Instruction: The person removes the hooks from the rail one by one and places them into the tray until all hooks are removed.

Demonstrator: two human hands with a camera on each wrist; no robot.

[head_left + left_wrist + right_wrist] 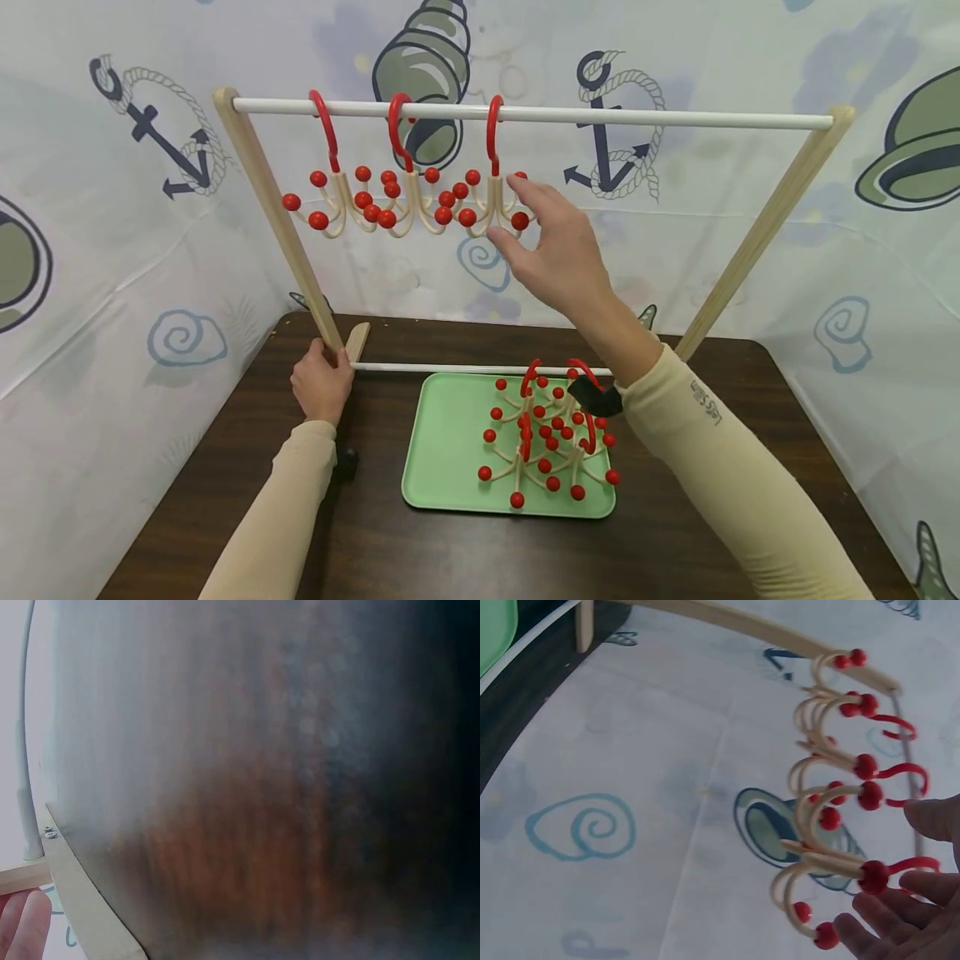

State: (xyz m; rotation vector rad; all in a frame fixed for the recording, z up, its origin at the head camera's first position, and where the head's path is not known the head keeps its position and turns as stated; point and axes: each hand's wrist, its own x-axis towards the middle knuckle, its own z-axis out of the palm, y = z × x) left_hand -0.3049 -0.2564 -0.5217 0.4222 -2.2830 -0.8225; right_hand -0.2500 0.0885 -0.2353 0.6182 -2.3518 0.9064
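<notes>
Three multi-armed hanging hooks with red tops and red ball tips hang side by side from the white top rod (660, 119) of a wooden frame. My right hand (558, 250) is beside the rightmost hanging hook (495, 196), thumb and fingers spread apart. In the right wrist view, the fingertips of my right hand (900, 919) come close to that hook's red balls (873, 877). My left hand (322, 385) grips the foot of the frame's left wooden post (277, 208). Only some fingers of my left hand (26, 922) show in the left wrist view, beside the wood.
A green tray (442, 450) on the dark brown table (397, 554) carries several more such hooks (519, 458), bunched at its right side. The white lower rod (420, 367) runs along the tray's back edge. On the right stands the other wooden post (761, 237). Behind hangs a sea-patterned cloth (742, 50).
</notes>
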